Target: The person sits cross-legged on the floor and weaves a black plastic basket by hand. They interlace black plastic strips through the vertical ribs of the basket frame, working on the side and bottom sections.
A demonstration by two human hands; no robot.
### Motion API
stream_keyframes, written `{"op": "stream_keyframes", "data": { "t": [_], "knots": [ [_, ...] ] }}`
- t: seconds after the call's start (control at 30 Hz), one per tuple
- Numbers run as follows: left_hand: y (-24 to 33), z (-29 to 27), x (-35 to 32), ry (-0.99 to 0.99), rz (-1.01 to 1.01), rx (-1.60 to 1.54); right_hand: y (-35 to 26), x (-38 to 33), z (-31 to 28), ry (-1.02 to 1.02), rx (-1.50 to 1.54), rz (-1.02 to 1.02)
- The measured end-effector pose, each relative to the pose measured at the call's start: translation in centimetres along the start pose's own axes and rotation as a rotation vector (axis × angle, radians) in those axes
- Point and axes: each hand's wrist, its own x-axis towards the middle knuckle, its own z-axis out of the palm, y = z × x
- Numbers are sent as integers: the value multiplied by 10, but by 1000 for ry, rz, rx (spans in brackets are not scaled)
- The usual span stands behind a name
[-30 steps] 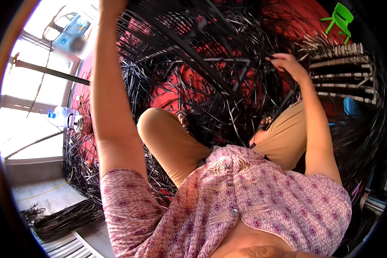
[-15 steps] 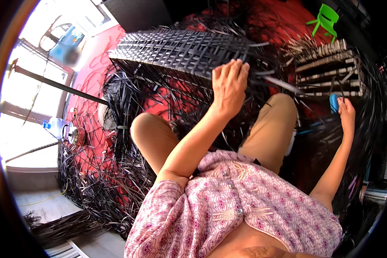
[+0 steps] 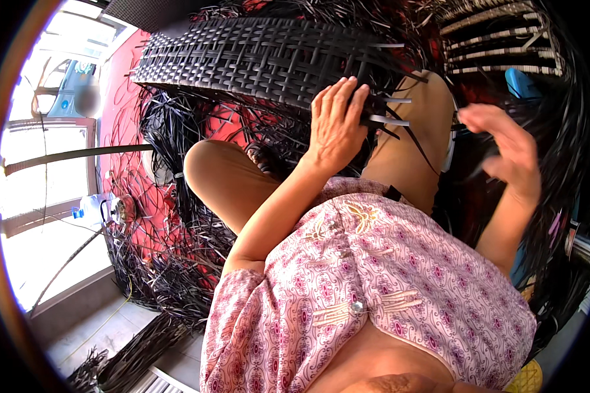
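Near the right knee (image 3: pixel 432 105), a black woven panel (image 3: pixel 242 62) is touched by the outstretched fingers of the left hand (image 3: pixel 337 124); loose strips (image 3: pixel 392 122) could be snagged by shifting it. The blurred, half-curled right hand (image 3: pixel 514 154) seems empty.

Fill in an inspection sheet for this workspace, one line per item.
Surface: red floor covering, largely under strips; pale tiled floor at lower left.
Work piece: black woven piece in front of the knees, strip ends jutting from its right end.
Clutter: tangled black strips heaped at left; blue object at right, kind unclear.
Left hand: fingers laid over the woven piece's right end; thumb hidden.
Right hand: blurred, fingers and thumb apart, nothing clearly held.
Cables: thin yellow line at lower left; cord or strip, cannot tell.
Surroundings: slatted frame at upper right; bright glazing at left.
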Motion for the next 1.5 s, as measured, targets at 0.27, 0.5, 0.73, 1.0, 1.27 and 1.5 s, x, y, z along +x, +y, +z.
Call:
{"op": "stream_keyframes", "data": {
  "t": [0.27,0.5,0.73,1.0,1.27,1.5],
  "knots": [
    [-20,-16,-5,14,161,-37,64,99,88,253,-494,3],
    [-27,-20,-9,30,196,-126,89,115,95,168,-498,210],
    [-41,-51,-3,-121,237,-207,113,114,88,63,-242,395],
    [-187,-144,45,-138,259,13,134,100,91,137,221,568],
    [-557,-281,52,214,-988,374,108,116,92,15,35,615],
    [-630,-247,84,-20,-1287,182,108,128,88,33,124,792]
  ]
}}
